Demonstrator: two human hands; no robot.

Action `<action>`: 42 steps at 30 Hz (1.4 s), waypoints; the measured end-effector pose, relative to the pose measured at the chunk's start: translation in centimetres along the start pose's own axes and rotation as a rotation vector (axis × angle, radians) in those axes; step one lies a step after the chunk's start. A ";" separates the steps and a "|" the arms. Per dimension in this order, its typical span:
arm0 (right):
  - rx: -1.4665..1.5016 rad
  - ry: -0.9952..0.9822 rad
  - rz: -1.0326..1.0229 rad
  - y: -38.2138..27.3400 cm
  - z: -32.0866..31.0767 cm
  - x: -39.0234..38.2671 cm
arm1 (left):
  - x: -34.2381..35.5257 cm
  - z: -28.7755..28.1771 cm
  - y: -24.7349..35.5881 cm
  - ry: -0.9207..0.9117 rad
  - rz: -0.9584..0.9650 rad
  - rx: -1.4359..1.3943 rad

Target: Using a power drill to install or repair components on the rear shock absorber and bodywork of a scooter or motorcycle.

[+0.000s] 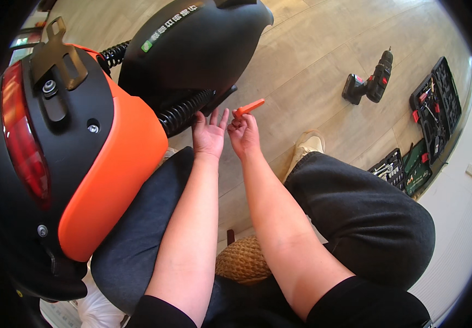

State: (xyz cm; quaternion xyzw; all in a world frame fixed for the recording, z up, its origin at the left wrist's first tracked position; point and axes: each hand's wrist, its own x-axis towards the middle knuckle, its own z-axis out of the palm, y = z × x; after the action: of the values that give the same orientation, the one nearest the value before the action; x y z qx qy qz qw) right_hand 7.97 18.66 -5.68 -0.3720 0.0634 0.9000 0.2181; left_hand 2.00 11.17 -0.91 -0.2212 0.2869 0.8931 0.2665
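My right hand (243, 133) is closed around a small, bright orange tool-like piece (251, 107) with a narrow end pointing up and right; its exact kind is unclear. Beside it, my left hand (209, 134) is turned palm up with its fingers stretched apart, and no object shows in it. Its fingertips are close to the lower end of a black coil-spring shock absorber (188, 109) on an electric scooter; whether they touch is hidden. Above the hands stands the scooter's big black rear fender (192, 46). An orange side panel (118, 175) curves along the scooter's body.
On the wood-look floor (301, 71) lies a black cordless drill (371, 82). Open tool cases (435, 109) stand at the right by the white wall (455, 229). A red tail light (25, 131) and metal bracket (61, 57) are at left. A woven seat (242, 259) shows beneath me.
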 end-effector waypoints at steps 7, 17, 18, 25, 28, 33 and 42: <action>0.032 0.004 0.020 0.4 0.3 -0.1 | 0.3 0.9 0.0 0.085 0.123 0.039; 0.075 0.045 0.027 -0.1 -1.4 0.2 | -0.6 1.4 -0.6 0.196 0.142 0.211; 0.073 0.046 0.029 -0.2 -1.6 0.2 | -0.7 1.4 -0.6 0.205 0.142 0.234; 0.074 0.055 0.023 -0.1 -2.4 0.3 | -1.0 1.7 -0.6 0.218 0.157 0.293; 0.074 0.074 0.027 -0.2 -2.4 0.1 | -0.8 1.6 -0.3 0.199 0.151 0.297; 0.095 0.106 0.073 0.1 -2.7 0.0 | -0.4 0.9 -0.2 0.210 0.103 0.282; 0.085 0.092 0.062 0.6 -2.0 -0.3 | -0.7 0.9 -0.2 0.216 0.088 0.250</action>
State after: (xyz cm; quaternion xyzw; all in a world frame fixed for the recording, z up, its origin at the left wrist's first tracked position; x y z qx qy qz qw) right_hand 9.16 17.52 -6.92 -0.4014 0.1232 0.8847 0.2025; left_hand 2.48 11.61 0.04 -0.2680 0.4323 0.8323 0.2202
